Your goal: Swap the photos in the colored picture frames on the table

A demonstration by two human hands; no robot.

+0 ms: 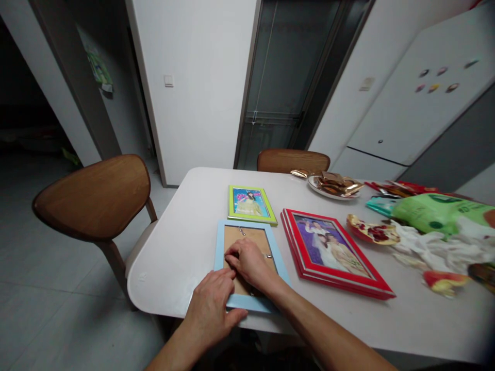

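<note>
A light blue picture frame [247,304] lies face down near the table's front edge, its brown backing board [235,238] showing with small metal clips at the top and right. My left hand [212,299] grips the frame's lower left corner, fingers over the left side and thumb along the bottom edge. Bent over the backing board, my right hand [249,260] has its fingertips pinched at the left inner edge; what they hold is hidden. Just beyond lies a yellow-green picture frame [252,205] with a photo facing up. To the right are stacked red picture frames [336,247], photo side up.
On the white table [174,247] stands a plate [334,195] of wrapped snacks at the back. A cut pomegranate [373,232], crumpled tissues [429,247] and a green packet [444,211] lie at the right. Wooden chairs stand left [96,198] and behind [292,161].
</note>
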